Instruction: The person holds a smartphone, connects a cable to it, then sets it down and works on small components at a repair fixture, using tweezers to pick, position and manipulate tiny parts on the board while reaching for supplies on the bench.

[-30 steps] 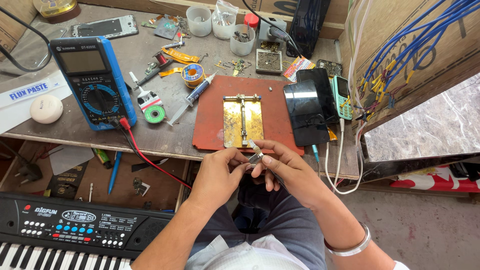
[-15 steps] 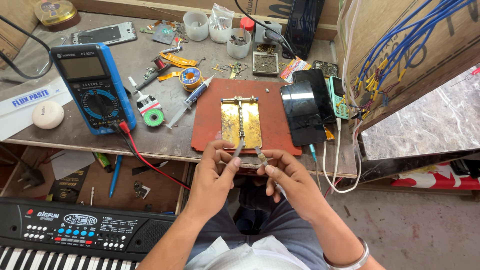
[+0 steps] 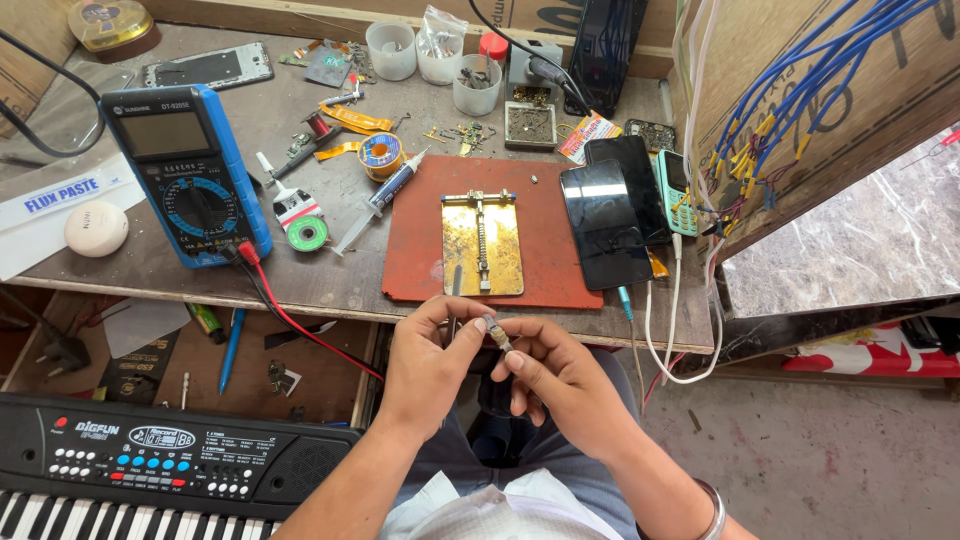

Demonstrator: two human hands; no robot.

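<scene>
- Worn grey workbench (image 3: 300, 285), crowded with kit, wired plywood panel (image 3: 800, 90) at the right, concrete floor below.
- Black electronic keyboard (image 3: 150, 460) sits low on the left.
- Red work mat (image 3: 420, 260) carries a brass board-holder jig (image 3: 482, 245), kept central within reach.
- Blue multimeter (image 3: 185, 175) lies left, leads trailing off the edge.
- Right hand (image 3: 560, 375) pinches a small metal part (image 3: 495, 330) just off the bench edge, over the lap.
- Left hand (image 3: 430, 360) closes narrowly on slim tweezers (image 3: 452, 315), tips touching that part.
</scene>
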